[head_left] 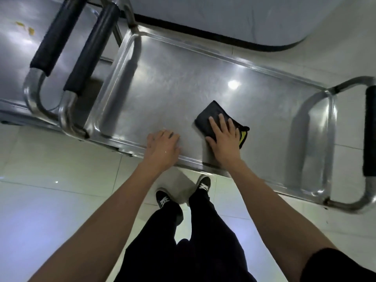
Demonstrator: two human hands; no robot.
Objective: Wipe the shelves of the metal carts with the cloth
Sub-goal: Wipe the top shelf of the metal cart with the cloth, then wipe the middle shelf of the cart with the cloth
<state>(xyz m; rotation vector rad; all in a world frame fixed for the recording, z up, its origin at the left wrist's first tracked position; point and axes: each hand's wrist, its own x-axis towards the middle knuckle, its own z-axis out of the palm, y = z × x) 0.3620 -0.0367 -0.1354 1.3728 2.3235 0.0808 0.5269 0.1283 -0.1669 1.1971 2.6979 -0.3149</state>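
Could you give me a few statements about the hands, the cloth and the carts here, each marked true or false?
1. The right hand presses flat on the dark cloth. True.
2. The left hand holds a spray bottle. False: it holds nothing and rests at the near rim of the shelf.
3. The cloth lies on the floor. False: it lies on the shelf.
4. A second cart stands at the left. True.

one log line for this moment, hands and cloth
right hand flat on cloth | cloth on cart shelf | left hand on shelf's near rim | phase: wiping
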